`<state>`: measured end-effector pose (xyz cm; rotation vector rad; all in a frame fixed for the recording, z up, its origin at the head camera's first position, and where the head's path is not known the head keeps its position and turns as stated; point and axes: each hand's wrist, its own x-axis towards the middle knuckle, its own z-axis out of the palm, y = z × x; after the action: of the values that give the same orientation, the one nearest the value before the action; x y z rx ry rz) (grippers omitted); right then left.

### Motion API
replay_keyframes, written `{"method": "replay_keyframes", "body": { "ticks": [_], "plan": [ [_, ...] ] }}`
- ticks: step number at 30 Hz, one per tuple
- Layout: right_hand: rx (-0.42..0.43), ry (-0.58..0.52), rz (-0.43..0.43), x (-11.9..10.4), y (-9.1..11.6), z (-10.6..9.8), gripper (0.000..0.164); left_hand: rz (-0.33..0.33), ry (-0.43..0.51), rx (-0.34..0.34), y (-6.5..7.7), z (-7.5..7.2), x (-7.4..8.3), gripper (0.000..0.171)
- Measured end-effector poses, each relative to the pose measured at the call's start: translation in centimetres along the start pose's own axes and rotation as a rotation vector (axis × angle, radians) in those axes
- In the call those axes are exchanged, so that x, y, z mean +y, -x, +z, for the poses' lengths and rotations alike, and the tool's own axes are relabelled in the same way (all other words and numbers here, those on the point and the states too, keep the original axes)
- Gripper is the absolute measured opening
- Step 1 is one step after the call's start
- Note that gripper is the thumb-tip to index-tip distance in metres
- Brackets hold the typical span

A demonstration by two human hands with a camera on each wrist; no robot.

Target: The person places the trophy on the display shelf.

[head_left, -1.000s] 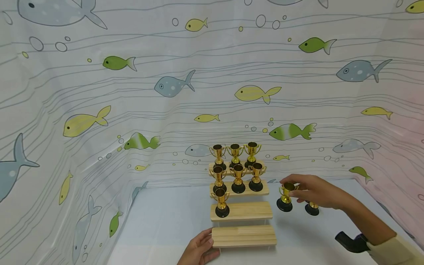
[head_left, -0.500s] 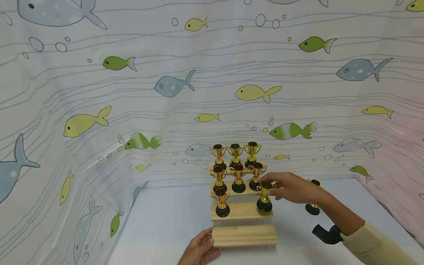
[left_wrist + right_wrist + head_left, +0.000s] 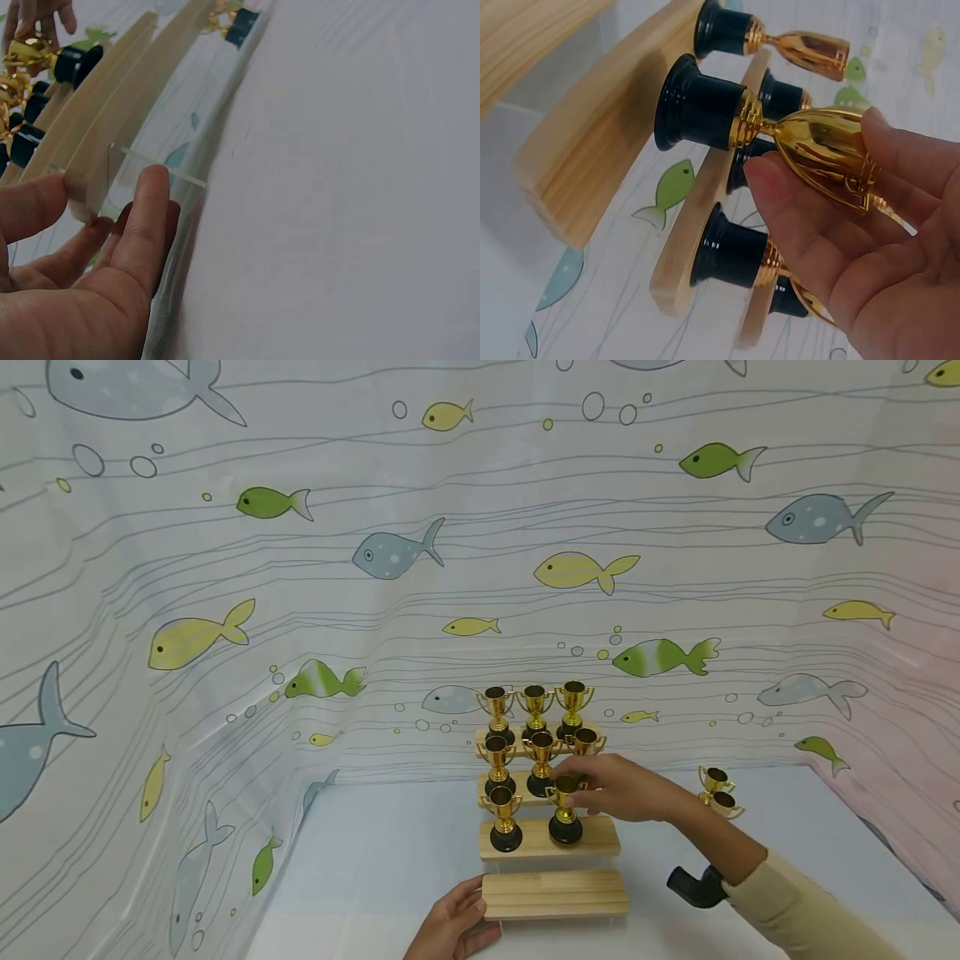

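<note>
My right hand (image 3: 626, 787) grips a small gold trophy cup (image 3: 566, 802) with a black base by its bowl. In the right wrist view the held trophy's bowl (image 3: 821, 146) lies between thumb and fingers, its base close over a wooden step. On that step, to the left, stands another trophy (image 3: 505, 818). My left hand (image 3: 453, 920) holds the left end of the lowest step of the wooden display stand (image 3: 555, 895). In the left wrist view the thumb and fingers (image 3: 150, 217) pinch that step's end from both sides.
Higher steps carry several trophies, such as one in the top row (image 3: 536, 706). Two more trophies (image 3: 716, 779) stand on the table at right, partly behind the right forearm. A white table (image 3: 360, 852) lies below a fish-patterned backdrop (image 3: 480, 527).
My right hand has carried the trophy leftward from the table at right to over the second-lowest step, beside the trophy there. The left hand stays at the stand's end.
</note>
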<state>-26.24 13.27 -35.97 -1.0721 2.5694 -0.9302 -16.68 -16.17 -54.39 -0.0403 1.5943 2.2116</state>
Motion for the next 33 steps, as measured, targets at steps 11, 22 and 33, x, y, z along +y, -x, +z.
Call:
{"method": "replay_keyframes", "body": {
  "ticks": [11, 22, 33],
  "plan": [
    [-0.026, -0.042, -0.016, -0.6, -1.2, 0.9, 0.039, 0.001, 0.013, -0.002, 0.0, 0.1, -0.2, 0.067],
    [-0.021, -0.013, -0.017, -0.3, -1.8, 1.7, 0.038, -0.002, 0.016, 0.004, 0.1, 0.1, -0.1, 0.066],
    [-0.022, -0.009, -0.004, 0.0, -2.0, 2.2, 0.038, -0.012, 0.010, 0.013, 0.2, 0.3, 0.1, 0.066]
  ]
}}
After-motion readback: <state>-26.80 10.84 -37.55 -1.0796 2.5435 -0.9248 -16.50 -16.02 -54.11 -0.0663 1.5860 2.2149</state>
